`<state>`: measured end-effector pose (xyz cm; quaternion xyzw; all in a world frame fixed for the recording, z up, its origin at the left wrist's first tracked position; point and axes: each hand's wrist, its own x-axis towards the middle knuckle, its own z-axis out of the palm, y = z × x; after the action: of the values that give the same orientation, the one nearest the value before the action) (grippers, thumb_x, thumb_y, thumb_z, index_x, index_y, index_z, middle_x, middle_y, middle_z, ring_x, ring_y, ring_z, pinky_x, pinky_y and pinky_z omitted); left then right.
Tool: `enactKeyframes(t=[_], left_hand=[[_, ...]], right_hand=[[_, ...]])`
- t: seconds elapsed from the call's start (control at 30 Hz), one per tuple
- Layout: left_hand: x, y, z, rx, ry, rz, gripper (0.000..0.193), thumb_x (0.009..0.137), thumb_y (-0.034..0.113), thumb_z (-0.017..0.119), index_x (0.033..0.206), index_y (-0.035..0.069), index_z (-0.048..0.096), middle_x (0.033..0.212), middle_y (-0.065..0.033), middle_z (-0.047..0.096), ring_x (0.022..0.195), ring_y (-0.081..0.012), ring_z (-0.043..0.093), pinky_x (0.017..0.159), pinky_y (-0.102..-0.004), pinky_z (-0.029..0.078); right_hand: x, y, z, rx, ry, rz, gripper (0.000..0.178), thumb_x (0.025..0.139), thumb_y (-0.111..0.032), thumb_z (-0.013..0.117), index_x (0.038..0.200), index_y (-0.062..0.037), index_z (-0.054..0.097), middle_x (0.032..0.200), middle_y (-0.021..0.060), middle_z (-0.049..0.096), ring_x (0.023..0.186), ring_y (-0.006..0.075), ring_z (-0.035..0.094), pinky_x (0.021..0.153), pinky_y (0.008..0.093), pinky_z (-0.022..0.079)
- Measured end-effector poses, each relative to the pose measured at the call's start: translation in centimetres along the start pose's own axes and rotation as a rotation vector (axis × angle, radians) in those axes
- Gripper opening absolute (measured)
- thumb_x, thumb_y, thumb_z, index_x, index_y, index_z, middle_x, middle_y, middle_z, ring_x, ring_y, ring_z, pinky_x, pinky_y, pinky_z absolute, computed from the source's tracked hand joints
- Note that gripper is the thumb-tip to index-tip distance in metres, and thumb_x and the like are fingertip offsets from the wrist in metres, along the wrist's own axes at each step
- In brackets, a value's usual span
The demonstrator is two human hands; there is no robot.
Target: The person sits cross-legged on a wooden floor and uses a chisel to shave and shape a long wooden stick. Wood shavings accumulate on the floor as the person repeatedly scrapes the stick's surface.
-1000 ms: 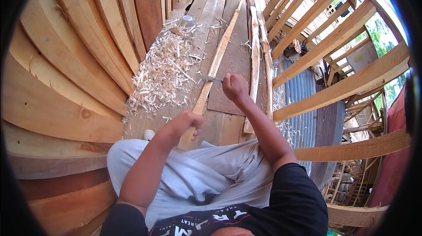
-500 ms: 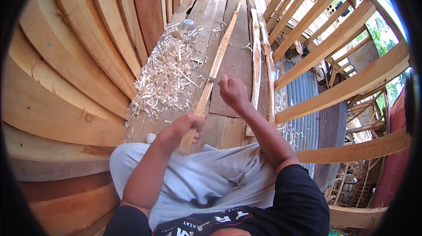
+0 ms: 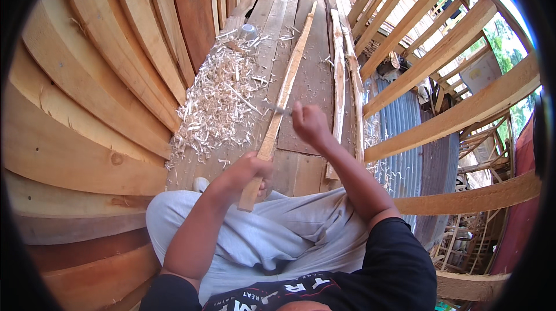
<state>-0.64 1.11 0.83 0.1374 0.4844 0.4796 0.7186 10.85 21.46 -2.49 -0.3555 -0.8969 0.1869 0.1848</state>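
A long, slim strip of pale wood (image 3: 294, 68) slants away from my lap over the floorboards. My left hand (image 3: 253, 172) is wrapped round it near its close end, which sticks out below my fist. In my closed right hand (image 3: 311, 125) is a knife, its handle mostly hidden by the fingers. The thin grey knife blade (image 3: 282, 111) lies across the strip, pointing left, roughly midway along the strip's length.
Curled wood shavings (image 3: 217, 102) heap on the floor at left, with a small greyish cup-like object (image 3: 249, 32) behind them. Rough poles (image 3: 338, 79) lie along the right. Plank walls (image 3: 87, 131) rise at left; slanted rails (image 3: 428, 59) stand at right above corrugated sheets (image 3: 399, 131).
The knife blade and my right hand have come slightly nearer along the strip. The strip's close end has shifted a little toward me in my left fist.
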Motion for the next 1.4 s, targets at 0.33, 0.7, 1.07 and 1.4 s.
enactKeyframes(t=[0.33,0.7,1.07,1.4], left_hand=[[0.1,-1.3,0.5,0.060,0.009,0.002,0.031,0.074,0.009,0.061,0.101,0.010,0.045,0.066,-0.0017,0.048,0.049,-0.0103,0.047,0.039,-0.0263,0.040],[0.5,-2.4,0.2,0.176,0.082,0.035,0.036,0.075,0.008,0.062,0.106,0.002,0.047,0.067,-0.0030,0.051,0.049,-0.0107,0.049,0.039,-0.0264,0.042],[-0.3,-1.1,1.4,0.264,0.123,0.071,0.016,0.070,0.013,0.061,0.081,0.002,0.057,0.066,-0.0036,0.056,0.056,-0.0111,0.053,0.051,-0.0276,0.043],[0.0,-1.6,1.1,0.354,0.167,0.072,0.022,0.071,0.012,0.063,0.088,0.000,0.057,0.071,-0.0054,0.058,0.060,-0.0120,0.055,0.053,-0.0294,0.046]], right_hand=[[0.4,2.4,0.7,-0.047,0.002,-0.004,0.055,0.095,-0.032,0.035,0.058,0.0021,0.057,0.057,0.0262,0.055,0.058,0.0454,0.057,0.065,0.0549,0.046],[2.6,5.3,2.6,-0.009,0.136,0.102,0.052,0.096,-0.027,0.034,0.056,0.0001,0.056,0.054,0.0277,0.049,0.059,0.0444,0.059,0.062,0.0516,0.047],[2.1,4.3,0.6,0.050,-0.035,0.157,0.057,0.097,-0.034,0.030,0.074,0.0038,0.066,0.079,0.0288,0.064,0.077,0.0457,0.062,0.079,0.0535,0.047],[2.5,4.5,1.0,0.014,-0.040,0.307,0.057,0.098,-0.034,0.030,0.070,0.0022,0.065,0.075,0.0285,0.063,0.074,0.0472,0.062,0.077,0.0544,0.048]])
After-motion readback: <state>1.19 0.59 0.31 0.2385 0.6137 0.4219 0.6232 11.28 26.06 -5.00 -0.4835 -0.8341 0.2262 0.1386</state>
